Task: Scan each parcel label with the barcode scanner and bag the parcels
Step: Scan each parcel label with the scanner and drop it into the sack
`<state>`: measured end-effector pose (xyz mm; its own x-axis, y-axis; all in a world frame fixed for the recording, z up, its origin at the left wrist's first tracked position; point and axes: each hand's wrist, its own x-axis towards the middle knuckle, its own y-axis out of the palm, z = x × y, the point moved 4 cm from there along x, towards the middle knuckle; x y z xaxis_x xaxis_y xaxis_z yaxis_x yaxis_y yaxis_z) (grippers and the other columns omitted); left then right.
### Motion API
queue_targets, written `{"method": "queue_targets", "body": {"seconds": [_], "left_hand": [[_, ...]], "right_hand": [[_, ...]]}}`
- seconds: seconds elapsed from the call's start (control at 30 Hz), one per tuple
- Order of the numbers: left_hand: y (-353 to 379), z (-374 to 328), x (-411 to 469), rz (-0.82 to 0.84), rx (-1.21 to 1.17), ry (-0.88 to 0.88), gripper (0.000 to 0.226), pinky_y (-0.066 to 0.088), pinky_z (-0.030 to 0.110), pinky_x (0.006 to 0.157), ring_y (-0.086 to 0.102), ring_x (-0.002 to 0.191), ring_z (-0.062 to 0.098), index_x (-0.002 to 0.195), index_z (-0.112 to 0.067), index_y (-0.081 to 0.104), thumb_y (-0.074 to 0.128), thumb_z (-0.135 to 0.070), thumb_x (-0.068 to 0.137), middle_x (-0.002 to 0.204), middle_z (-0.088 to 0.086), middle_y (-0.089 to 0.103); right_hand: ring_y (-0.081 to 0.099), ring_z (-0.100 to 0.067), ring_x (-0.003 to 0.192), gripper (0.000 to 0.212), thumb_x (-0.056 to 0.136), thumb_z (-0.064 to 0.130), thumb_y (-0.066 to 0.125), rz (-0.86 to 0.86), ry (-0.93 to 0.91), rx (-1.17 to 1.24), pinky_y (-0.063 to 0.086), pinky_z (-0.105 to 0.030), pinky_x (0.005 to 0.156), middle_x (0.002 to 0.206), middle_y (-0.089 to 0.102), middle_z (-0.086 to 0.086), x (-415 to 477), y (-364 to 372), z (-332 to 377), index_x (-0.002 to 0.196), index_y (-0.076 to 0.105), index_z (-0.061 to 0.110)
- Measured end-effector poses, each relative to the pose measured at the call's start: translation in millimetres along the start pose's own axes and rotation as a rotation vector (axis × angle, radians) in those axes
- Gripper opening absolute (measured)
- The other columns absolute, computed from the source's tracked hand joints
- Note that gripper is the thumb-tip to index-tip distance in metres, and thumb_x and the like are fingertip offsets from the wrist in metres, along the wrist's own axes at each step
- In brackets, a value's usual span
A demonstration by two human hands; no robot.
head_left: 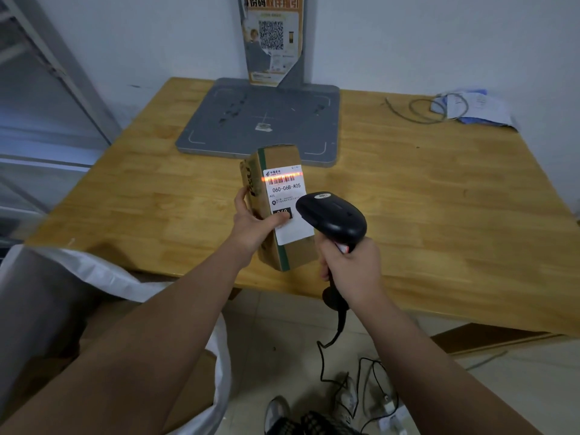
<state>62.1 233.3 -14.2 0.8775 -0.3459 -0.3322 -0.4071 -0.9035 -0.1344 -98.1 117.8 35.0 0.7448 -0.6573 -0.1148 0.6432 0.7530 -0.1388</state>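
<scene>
While my left hand [254,226] holds the parcel [282,158] upright over the near part of the counter [439,199], fingers [241,196] clamped on its side and thumb across the label [287,199], I judge it light, stiff cardboard, best gripped by the long edges, clear of the barcode [284,178]. My right hand [351,271] grips the barcode scanner [332,215], red line on that barcode. Counter: level wood, grey scan plate [260,120] behind; white sack [94,277] at my left.

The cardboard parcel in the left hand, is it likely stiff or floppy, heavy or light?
Probably stiff: the cardboard parcel keeps straight edges. Likely light, since the left hand alone holds it. Its flat faces should not roll.
</scene>
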Motion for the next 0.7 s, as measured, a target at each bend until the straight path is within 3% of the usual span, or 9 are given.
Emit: {"method": "queue_targets", "body": {"seconds": [0.27, 0.47, 0.7], "left_hand": [[-6.6, -1.2, 1.7, -0.038, 0.021, 0.009, 0.103, 0.043, 0.042, 0.097, 0.047, 0.123, 0.025, 0.145, -0.043, 0.009, 0.082, -0.029, 0.074, 0.137, 0.006, 0.045], [-9.8, -4.0, -2.7, -0.025, 0.009, 0.038, 0.102, 0.042, 0.035, 0.089, 0.049, 0.120, 0.021, 0.148, -0.039, 0.009, 0.080, -0.027, 0.076, 0.132, 0.000, 0.047], [-36.0, -13.9, -44.9, -0.068, -0.108, 0.064, 0.092, 0.043, 0.018, 0.070, 0.057, 0.097, 0.004, 0.149, -0.036, 0.012, 0.074, -0.022, 0.083, 0.112, -0.004, 0.058]], "right_hand": [[0.051, -0.015, 0.039, 0.034, 0.087, 0.014, 0.067, -0.009, -0.003, 0.035, 0.046, -0.026, 0.047, 0.048, 0.048, -0.007, -2.2, 0.2, 5.6, 0.056, 0.055, 0.005], [0.051, -0.016, 0.043, 0.034, 0.087, 0.016, 0.068, 0.046, -0.007, 0.067, 0.047, -0.030, 0.051, 0.054, 0.049, -0.013, -6.4, 4.1, 4.7, 0.065, 0.057, -0.007], [0.052, -0.015, 0.049, 0.026, 0.088, 0.009, 0.066, 0.236, -0.066, 0.091, 0.047, -0.027, 0.053, 0.053, 0.052, -0.008, -18.9, 33.8, 12.8, 0.063, 0.060, 0.010]]}}
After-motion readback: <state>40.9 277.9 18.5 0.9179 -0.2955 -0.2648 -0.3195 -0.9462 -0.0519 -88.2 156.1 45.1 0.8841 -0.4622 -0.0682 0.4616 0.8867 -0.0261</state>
